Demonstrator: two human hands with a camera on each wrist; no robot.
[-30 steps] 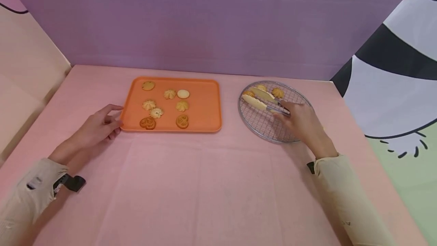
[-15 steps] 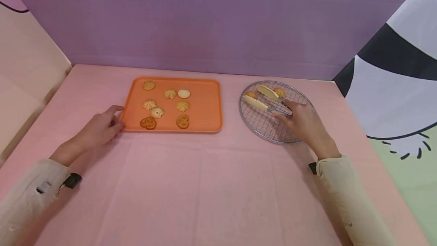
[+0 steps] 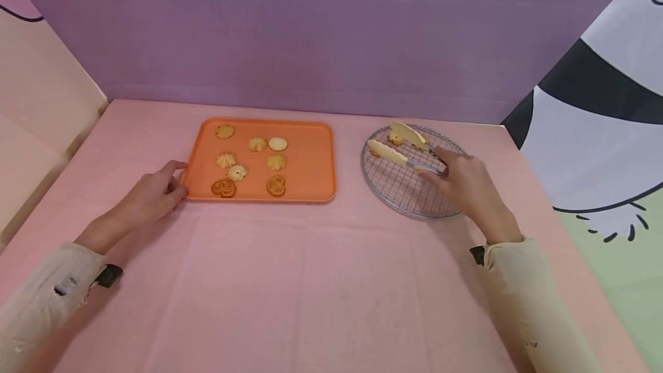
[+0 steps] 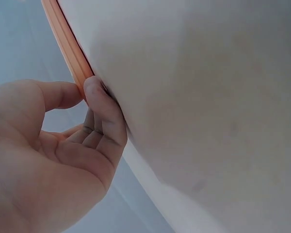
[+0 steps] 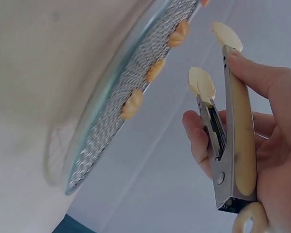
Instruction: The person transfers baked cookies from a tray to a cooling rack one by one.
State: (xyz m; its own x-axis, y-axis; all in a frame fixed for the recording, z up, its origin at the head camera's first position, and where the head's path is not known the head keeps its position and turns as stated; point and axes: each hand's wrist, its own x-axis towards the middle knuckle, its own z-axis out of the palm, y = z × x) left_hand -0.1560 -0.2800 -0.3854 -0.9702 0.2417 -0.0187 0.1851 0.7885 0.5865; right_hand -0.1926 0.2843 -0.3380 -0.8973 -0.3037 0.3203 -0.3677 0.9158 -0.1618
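Observation:
In the head view, my left hand [image 3: 147, 195] is at the near left corner of an orange tray [image 3: 311, 166] of cookies. The left wrist view shows thumb and fingers pinching the edge of the tray [image 4: 70, 51]. My right hand [image 3: 468, 189] grips a pair of tongs [image 3: 388, 153] with cream scalloped tips, held over a round wire rack [image 3: 409, 191]. The tips of the tongs [image 5: 233, 121] stand apart with nothing between them in the right wrist view. Cookies [image 5: 132, 104] lie on the rack; from the head, the tongs partly cover a cookie [image 3: 396, 138].
On the tray lie several cookies, among them a pale round one [image 3: 278, 144], a piped swirl cookie [image 3: 277, 162] and brown pretzel-shaped ones [image 3: 224, 188]. A pink cloth [image 3: 300, 281] covers the table. A purple backdrop [image 3: 311, 39] rises behind it.
The tongs have shifted slightly right and away from me over the rack, off the left cookie toward the others. My left hand stays at the tray's corner.

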